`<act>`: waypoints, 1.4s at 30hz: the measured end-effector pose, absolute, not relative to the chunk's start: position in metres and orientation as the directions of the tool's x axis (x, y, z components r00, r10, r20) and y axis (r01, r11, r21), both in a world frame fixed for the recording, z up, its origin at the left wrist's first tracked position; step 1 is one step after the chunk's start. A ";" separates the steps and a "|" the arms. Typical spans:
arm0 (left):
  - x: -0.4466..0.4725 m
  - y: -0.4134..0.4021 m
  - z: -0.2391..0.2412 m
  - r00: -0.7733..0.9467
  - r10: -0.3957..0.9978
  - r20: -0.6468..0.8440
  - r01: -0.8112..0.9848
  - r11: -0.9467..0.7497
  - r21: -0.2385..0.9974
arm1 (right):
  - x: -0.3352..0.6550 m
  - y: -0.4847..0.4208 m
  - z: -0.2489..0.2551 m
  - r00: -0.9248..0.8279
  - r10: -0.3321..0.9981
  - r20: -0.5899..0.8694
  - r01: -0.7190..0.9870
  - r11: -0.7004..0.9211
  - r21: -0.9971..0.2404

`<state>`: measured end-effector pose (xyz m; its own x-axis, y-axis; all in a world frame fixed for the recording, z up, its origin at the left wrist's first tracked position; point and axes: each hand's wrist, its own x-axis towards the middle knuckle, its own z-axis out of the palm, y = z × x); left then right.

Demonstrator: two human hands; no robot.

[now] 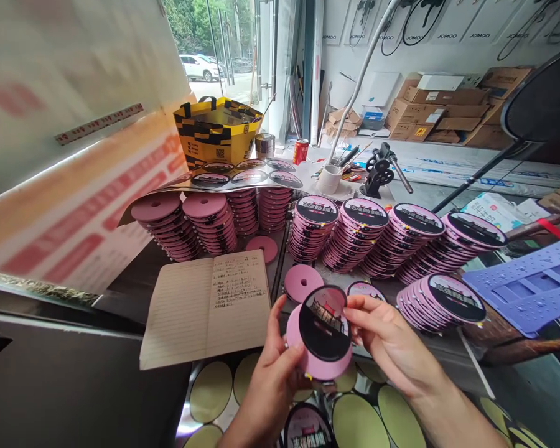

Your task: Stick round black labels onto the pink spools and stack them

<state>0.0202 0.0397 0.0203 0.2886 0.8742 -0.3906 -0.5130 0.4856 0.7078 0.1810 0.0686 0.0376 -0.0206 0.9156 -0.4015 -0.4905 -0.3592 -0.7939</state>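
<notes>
My left hand [276, 368] is closed round the rim of a pink disc [330, 369], tilted towards me. A round black-and-pink sticker [324, 330] with a building picture lies over the disc's face, off-centre towards its upper edge. My right hand [392, 339] pinches the sticker's right edge between thumb and fingers. Just beyond my hands, a plain pink disc [303, 283] with a centre hole lies flat. Part of a labelled disc [364, 290] shows behind my right fingers. Below my hands is a sheet [214, 389] with round pale-yellow areas and one printed sticker.
Plain-topped stacks of pink discs [208, 221] stand at left, labelled stacks [354, 239] at right. A leaning labelled stack [436, 302] is near my right hand. An open notebook [182, 311] lies left. Behind are a yellow bag [214, 140], a red can [300, 151] and a white cup [329, 179].
</notes>
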 end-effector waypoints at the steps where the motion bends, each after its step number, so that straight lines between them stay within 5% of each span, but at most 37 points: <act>1: 0.017 0.038 0.021 0.360 0.839 -0.408 -0.535 0.543 0.647 | 0.183 0.064 0.037 -0.030 0.915 -0.401 -0.454 -0.370 -0.810; 9: 0.010 0.033 0.015 0.457 0.785 -0.418 -0.486 0.614 0.622 | 0.191 0.048 0.032 -0.053 0.904 -0.425 -0.225 -0.426 -0.876; 19: 0.004 0.020 0.005 0.562 0.744 -0.362 -0.527 0.659 0.536 | 0.187 0.034 0.028 -0.004 0.927 -0.376 -0.165 -0.371 -0.914; 42: 0.002 0.019 0.008 0.555 0.773 -0.308 -0.513 0.610 0.604 | 0.186 0.030 0.029 0.071 0.944 -0.321 -0.103 -0.314 -0.944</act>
<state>0.0017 0.0194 0.0084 0.5553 0.7725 -0.3081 -0.5130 0.6097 0.6042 0.1862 0.0297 0.0291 0.0711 0.9442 -0.3215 -0.1032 -0.3136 -0.9439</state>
